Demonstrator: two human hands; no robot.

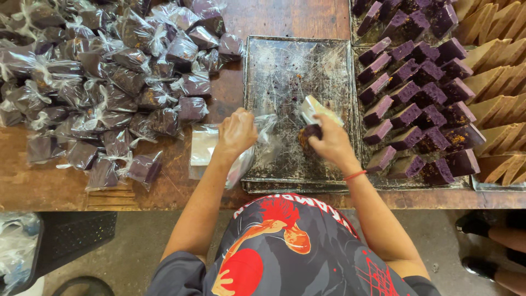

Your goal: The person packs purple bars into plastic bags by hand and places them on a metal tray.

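My left hand pinches a clear plastic bag at its mouth, over the left edge of a scratched metal tray. My right hand grips a dark purple cake piece with a pale spatula-like tool sticking up from the fingers. The piece sits just right of the bag's opening, touching or nearly touching it.
A heap of bagged purple pieces covers the wooden table at left. A stack of flat clear bags lies by my left wrist. Rows of unwrapped purple pieces fill a tray at right, beside tan wedges. Another person's feet stand at lower right.
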